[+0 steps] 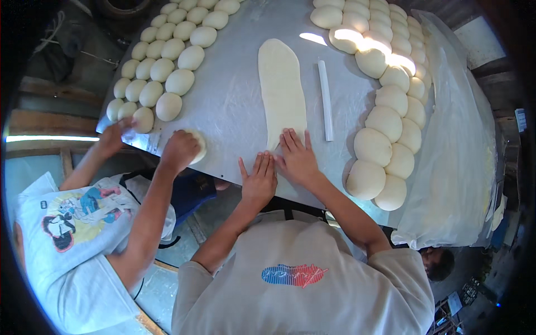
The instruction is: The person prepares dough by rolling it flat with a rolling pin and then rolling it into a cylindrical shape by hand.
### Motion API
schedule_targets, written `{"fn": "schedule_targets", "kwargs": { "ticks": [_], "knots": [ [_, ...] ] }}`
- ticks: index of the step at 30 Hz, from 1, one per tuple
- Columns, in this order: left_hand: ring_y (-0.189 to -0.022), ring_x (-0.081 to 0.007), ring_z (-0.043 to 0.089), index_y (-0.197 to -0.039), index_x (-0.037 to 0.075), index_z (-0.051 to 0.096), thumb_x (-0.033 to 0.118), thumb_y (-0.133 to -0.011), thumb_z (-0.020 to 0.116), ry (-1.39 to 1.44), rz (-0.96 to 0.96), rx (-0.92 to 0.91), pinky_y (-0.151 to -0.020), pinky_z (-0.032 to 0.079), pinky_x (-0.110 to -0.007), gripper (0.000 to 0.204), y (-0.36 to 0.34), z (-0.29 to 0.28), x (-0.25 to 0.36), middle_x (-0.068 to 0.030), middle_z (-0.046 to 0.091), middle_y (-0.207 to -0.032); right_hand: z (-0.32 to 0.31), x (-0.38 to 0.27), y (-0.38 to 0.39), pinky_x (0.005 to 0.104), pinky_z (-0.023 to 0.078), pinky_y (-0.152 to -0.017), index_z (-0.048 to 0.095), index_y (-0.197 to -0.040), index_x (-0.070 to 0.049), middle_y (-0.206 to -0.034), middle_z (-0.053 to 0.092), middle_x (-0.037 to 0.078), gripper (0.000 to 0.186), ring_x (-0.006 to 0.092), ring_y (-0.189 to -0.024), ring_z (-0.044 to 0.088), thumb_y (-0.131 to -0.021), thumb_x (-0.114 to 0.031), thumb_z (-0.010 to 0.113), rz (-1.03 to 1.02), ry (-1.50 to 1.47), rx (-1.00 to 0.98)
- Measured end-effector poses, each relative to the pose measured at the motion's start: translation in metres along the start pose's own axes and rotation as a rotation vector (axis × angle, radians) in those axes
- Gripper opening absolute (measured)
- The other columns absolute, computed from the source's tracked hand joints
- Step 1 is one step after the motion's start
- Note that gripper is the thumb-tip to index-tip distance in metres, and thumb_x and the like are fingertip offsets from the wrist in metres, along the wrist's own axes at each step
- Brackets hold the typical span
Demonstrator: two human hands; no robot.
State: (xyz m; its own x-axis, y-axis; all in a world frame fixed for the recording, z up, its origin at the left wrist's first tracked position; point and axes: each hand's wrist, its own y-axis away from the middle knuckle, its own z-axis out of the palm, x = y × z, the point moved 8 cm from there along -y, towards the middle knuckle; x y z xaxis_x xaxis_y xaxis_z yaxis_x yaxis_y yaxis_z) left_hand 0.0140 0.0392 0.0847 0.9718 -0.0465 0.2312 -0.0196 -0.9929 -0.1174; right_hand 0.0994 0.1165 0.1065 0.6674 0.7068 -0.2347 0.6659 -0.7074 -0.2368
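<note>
My left hand (258, 180) and right hand (298, 158) flat, fingers extended, at the dough strip's (282, 92) near end.
Strip pale cream, smooth, long, flattened; far end rounded, near end tapering under my fingers. Lies on metal table (229, 92), left of white rod (325, 100), between dough balls on both sides (385, 124).

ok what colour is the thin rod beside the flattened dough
White; the rod, right of the flattened dough, shows best in the head view.

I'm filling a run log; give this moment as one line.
left hand: at near tip of flat dough; right hand: on dough's near end; white rod: right of dough
</note>
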Motion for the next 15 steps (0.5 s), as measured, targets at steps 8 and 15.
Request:
{"fn": "schedule_targets", "kwargs": {
  "ticks": [8, 15],
  "knots": [
    [-0.136, -0.0248, 0.039, -0.135, 0.004, 0.048, 0.020, -0.086, 0.058, 0.100, -0.016, 0.056, -0.107, 0.003, -0.071, 0.053, 0.024, 0.003, -0.010, -0.0097, 0.046, -0.142, 0.002, -0.009, 0.001, 0.0552, 0.020, -0.113, 0.051, -0.125, 0.011, -0.133, 0.049, 0.026, 0.062, 0.0345, -0.132, 0.041, -0.085, -0.035, 0.060, 0.011, 0.024, -0.175],
    [-0.134, -0.0241, 0.042, -0.133, 0.006, 0.050, 0.020, -0.086, 0.060, 0.205, -0.053, 0.084, -0.110, 0.003, -0.066, 0.050, 0.014, 0.000, -0.026, -0.0095, 0.049, -0.140, 0.010, -0.018, 0.036, 0.0584, 0.015, -0.113, 0.046, -0.128, 0.012, -0.140, 0.041, 0.028, 0.065, 0.0358, -0.136, 0.034, -0.085, -0.035, 0.060, 0.055, -0.052, -0.230]
  ]
}}
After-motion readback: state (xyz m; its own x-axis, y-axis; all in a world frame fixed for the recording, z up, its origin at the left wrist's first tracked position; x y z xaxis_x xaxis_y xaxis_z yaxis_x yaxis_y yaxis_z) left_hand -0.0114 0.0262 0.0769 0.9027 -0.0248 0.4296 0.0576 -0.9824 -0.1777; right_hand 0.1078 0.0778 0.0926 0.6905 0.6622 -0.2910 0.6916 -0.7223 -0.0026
